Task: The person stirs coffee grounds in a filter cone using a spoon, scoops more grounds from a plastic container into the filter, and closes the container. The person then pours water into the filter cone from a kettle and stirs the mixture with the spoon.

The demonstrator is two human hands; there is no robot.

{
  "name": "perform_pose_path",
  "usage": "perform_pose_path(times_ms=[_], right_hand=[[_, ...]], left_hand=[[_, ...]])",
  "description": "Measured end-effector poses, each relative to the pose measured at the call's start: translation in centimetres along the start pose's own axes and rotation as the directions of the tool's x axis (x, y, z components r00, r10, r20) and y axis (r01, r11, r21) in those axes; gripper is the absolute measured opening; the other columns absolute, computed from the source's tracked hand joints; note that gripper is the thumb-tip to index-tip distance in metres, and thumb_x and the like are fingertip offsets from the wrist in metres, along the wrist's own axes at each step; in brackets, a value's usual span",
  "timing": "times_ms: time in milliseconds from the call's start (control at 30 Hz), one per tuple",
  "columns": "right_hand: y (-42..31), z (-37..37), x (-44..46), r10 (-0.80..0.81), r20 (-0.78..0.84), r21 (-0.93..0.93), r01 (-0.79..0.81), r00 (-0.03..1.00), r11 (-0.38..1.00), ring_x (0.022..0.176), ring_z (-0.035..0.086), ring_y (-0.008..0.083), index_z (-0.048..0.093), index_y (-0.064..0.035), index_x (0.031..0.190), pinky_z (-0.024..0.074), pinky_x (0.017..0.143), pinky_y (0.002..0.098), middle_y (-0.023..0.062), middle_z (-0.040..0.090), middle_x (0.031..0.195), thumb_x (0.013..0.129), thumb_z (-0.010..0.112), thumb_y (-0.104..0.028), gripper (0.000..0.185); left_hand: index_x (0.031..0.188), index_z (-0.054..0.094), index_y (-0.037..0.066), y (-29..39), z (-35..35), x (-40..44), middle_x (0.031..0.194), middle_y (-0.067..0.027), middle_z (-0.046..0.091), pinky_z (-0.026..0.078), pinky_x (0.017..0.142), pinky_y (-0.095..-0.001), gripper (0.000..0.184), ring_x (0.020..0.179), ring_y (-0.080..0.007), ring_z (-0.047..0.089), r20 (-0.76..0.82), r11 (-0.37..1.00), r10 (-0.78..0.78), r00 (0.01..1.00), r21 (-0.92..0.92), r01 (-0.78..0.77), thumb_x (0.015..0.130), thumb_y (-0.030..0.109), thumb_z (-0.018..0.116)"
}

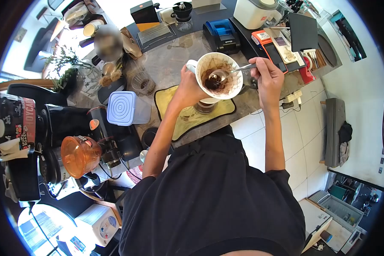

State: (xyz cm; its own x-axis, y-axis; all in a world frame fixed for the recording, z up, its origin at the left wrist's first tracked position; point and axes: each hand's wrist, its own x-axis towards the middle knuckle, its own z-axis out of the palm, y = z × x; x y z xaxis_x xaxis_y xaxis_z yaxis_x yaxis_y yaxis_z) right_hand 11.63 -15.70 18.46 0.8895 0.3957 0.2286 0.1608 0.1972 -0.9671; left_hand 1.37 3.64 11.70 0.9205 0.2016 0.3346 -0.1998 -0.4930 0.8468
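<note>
A white cup-like vessel (pixel 204 62) with a handle is tilted so its inside shows, stained brown with dark wet matter at the bottom. My left hand (pixel 189 88) is closed round its left side. In my right hand (pixel 269 79), a metal spoon (pixel 246 67) is pinched by its handle, its bowl inside the vessel. Below the vessel, a glass container (pixel 205 107), partly hidden, rests on a yellow cloth (pixel 184 121) with a dark border.
Left of the cloth are a clear tub with a lilac lid (pixel 122 108) and an empty-looking glass (pixel 143 83). A blue and black printer (pixel 223 36) stands beyond the vessel. A grinder with an orange hopper (pixel 81 156) is at the left.
</note>
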Motion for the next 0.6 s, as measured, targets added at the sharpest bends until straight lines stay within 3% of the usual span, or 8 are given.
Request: perform_pose_path(times_ms=[67, 200, 300, 367, 433, 600], right_hand=[[-1.1, 0.4, 0.1, -0.119, 0.038, -0.108, 0.122, 0.992, 0.987, 0.062, 0.048, 0.0012, 0.072, 0.0005, 0.095, 0.0351, 0.057, 0.019, -0.003, 0.059, 0.069, 0.098, 0.059, -0.016, 0.021], [-2.4, 1.6, -0.3, -0.19, 0.145, -0.241, 0.221, 0.971, 0.945, 0.065, 0.051, 0.0033, 0.071, 0.0012, 0.095, 0.0389, 0.058, 0.0204, -0.0011, 0.059, 0.07, 0.098, 0.059, -0.016, 0.021], [-1.0, 1.4, -0.3, -0.099, 0.17, -0.291, 0.146, 0.98, 0.946, 0.065, 0.052, 0.0049, 0.07, 0.0023, 0.094, 0.0403, 0.059, 0.0209, 0.0002, 0.059, 0.07, 0.097, 0.059, -0.016, 0.022], [0.4, 1.4, -0.4, -0.066, 0.167, -0.26, 0.109, 0.984, 0.96, 0.065, 0.053, 0.0052, 0.07, 0.0031, 0.093, 0.041, 0.06, 0.0206, 0.0002, 0.06, 0.07, 0.098, 0.059, -0.017, 0.023], [1.8, 1.2, -0.3, 0.013, 0.093, -0.09, -0.004, 0.996, 0.996, 0.065, 0.054, 0.0052, 0.07, 0.0038, 0.092, 0.0412, 0.06, 0.0204, -0.0006, 0.059, 0.069, 0.097, 0.059, -0.017, 0.024], [1.7, 0.3, 0.2, 0.077, 0.0, 0.074, -0.077, 0.997, 0.994, 0.064, 0.051, 0.0028, 0.071, 0.0013, 0.093, 0.0384, 0.06, 0.0188, -0.0024, 0.06, 0.07, 0.098, 0.058, -0.017, 0.023]], left_hand=[[0.11, 0.071, 0.009, 0.0, 0.0, 0.1, 0.104, -0.0053, 0.073, 0.025, 0.111, -0.0486, 0.061, 0.107, -0.024, 0.064, -0.028, 0.999, 0.029, 0.999, -0.04, -0.03, 0.058, 0.035, 0.089], [0.11, 0.071, 0.009, 0.0, 0.1, 0.2, 0.104, -0.0054, 0.073, 0.028, 0.109, -0.0458, 0.062, 0.105, -0.0242, 0.064, -0.045, 0.995, 0.016, 0.999, -0.097, -0.02, 0.057, 0.035, 0.09], [0.109, 0.071, 0.009, 0.1, -0.2, 0.2, 0.103, -0.0052, 0.073, 0.028, 0.11, -0.0463, 0.061, 0.105, -0.0242, 0.064, -0.034, 0.997, 0.019, 0.999, -0.068, -0.022, 0.057, 0.035, 0.09], [0.109, 0.071, 0.009, 0.0, -0.4, 0.2, 0.103, -0.0051, 0.073, 0.027, 0.11, -0.0474, 0.061, 0.105, -0.0241, 0.064, -0.02, 1.0, 0.03, 0.999, -0.009, -0.03, 0.057, 0.035, 0.09], [0.108, 0.072, 0.009, -0.1, -0.3, -0.1, 0.103, -0.0046, 0.073, 0.024, 0.112, -0.0498, 0.059, 0.106, -0.0239, 0.064, 0.027, 0.995, -0.023, 0.999, 0.096, 0.02, 0.058, 0.036, 0.089], [0.108, 0.072, 0.009, 0.1, -0.3, -0.2, 0.103, -0.0047, 0.073, 0.023, 0.112, -0.0509, 0.058, 0.107, -0.024, 0.064, 0.014, 0.998, -0.02, 1.0, 0.057, 0.02, 0.06, 0.038, 0.088]])
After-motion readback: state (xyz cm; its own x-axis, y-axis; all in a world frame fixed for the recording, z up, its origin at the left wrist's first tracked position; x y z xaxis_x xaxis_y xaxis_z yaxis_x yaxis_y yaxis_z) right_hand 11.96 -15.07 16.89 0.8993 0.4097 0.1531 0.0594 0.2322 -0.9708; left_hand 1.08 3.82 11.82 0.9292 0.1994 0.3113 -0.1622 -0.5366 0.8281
